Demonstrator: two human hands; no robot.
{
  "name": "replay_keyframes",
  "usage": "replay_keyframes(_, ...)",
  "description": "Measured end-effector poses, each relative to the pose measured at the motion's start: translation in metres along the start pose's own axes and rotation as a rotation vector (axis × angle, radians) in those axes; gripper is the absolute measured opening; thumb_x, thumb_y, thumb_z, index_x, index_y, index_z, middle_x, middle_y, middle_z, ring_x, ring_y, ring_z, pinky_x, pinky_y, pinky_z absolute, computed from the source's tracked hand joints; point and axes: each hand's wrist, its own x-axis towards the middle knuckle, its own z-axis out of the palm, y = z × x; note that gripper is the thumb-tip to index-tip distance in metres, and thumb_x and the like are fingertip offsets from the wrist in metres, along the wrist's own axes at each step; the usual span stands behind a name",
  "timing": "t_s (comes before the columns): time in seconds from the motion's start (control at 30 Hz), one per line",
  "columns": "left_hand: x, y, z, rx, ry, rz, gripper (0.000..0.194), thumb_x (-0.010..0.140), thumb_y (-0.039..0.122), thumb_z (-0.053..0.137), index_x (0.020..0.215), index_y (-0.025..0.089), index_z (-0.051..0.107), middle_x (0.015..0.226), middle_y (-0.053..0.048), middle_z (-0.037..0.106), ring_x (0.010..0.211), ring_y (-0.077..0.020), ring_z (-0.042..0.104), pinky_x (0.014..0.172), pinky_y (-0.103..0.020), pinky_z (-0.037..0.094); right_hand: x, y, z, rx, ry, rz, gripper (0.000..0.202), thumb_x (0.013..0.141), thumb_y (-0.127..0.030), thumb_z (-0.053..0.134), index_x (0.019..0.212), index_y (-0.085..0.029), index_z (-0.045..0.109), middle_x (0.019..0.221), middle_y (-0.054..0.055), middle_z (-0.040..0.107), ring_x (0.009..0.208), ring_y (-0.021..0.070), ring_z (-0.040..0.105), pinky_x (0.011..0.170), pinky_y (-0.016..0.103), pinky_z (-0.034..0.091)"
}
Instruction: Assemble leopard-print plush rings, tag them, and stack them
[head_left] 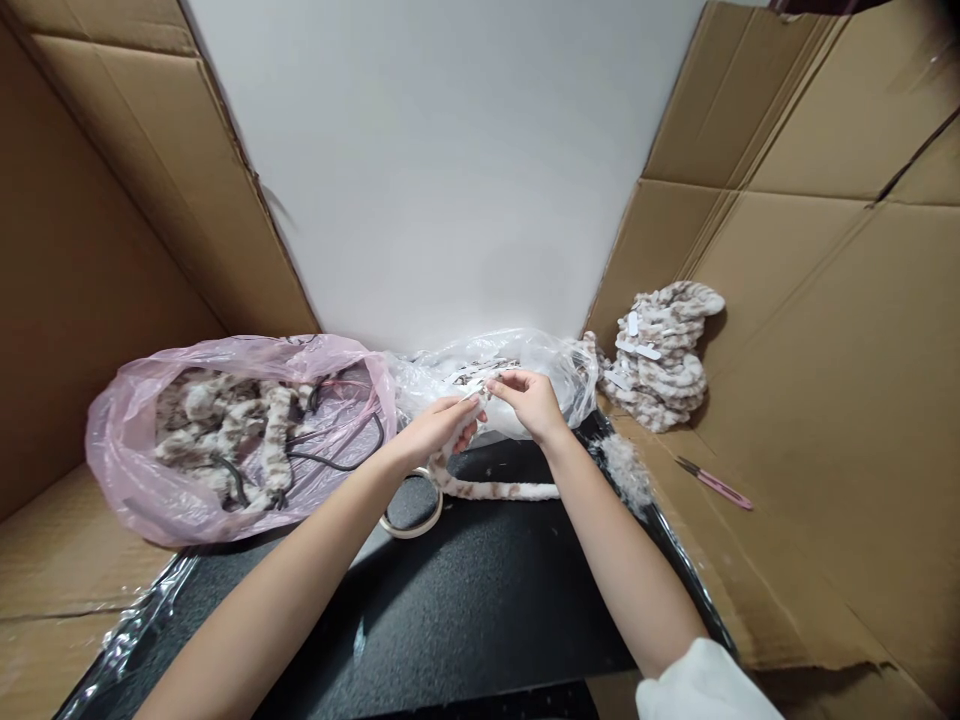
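Note:
Both hands meet above the dark table, just in front of a clear plastic bag (551, 365) with white and brown material inside. My left hand (444, 425) has its fingers closed on a fluffy white strip with brown spots (499, 491), whose length curves down and runs right along the tabletop. Thumb and forefinger of my right hand (531, 402) pinch the upper end of that strip, touching the left fingertips. Something small and white shows between the fingers, too small to name. Below my left hand lies a roll of tape (412, 505).
To the left, a pink plastic bag (124, 450) holds spotted fluffy pieces and dark cords. A pile of fluffy spotted bands with white tags (664, 365) rests at the right, near a pink-handled pointed tool (721, 487). Cardboard walls (840, 330) flank the black table (480, 600).

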Motion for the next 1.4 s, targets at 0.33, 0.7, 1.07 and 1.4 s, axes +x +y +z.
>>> replay_keyframes(0.33, -0.008, 0.013, -0.022, 0.066, -0.097, -0.026, 0.037, 0.083, 0.050, 0.058, 0.083, 0.013, 0.064, 0.058, 0.003, 0.048, 0.046, -0.0074, 0.045, 0.044, -0.019, 0.035, -0.003, -0.020, -0.023, -0.262, 0.160, -0.005, 0.021, 0.064, -0.036, 0.067, 0.065, -0.019, 0.056, 0.057, 0.001, 0.065, 0.057, 0.0191, 0.065, 0.059, 0.029, 0.048)
replay_keyframes(0.7, -0.036, 0.034, 0.020, 0.006, -0.213, 0.095, 0.033, 0.087, 0.047, 0.055, 0.089, 0.014, 0.060, 0.059, 0.005, 0.044, 0.048, -0.0072, 0.040, 0.044, -0.019, 0.032, -0.041, -0.077, -0.038, -0.191, -0.003, -0.157, 0.022, 0.064, -0.030, 0.074, 0.077, -0.017, 0.061, 0.068, 0.001, 0.066, 0.063, 0.0158, 0.063, 0.062, 0.027, 0.050)
replay_keyframes(1.07, -0.054, -0.048, 0.032, 0.052, -0.301, -0.303, 0.044, 0.072, 0.056, 0.065, 0.086, 0.015, 0.055, 0.071, -0.003, 0.067, 0.045, -0.0100, 0.054, 0.045, -0.022, 0.038, -0.104, 0.018, -0.025, -0.656, -0.034, -0.081, 0.007, 0.069, -0.018, 0.063, 0.075, -0.018, 0.065, 0.063, 0.000, 0.065, 0.058, 0.0151, 0.059, 0.059, 0.025, 0.045)
replay_keyframes(1.4, -0.057, -0.065, 0.030, 0.004, -0.098, -0.221, 0.043, 0.073, 0.058, 0.064, 0.073, 0.017, 0.052, 0.052, 0.009, 0.043, 0.039, -0.0036, 0.035, 0.039, -0.017, 0.025, -0.111, 0.040, -0.027, -0.105, -0.112, 0.115, 0.027, 0.068, -0.028, 0.071, 0.092, -0.016, 0.071, 0.087, 0.009, 0.076, 0.080, 0.0230, 0.072, 0.073, 0.033, 0.057)
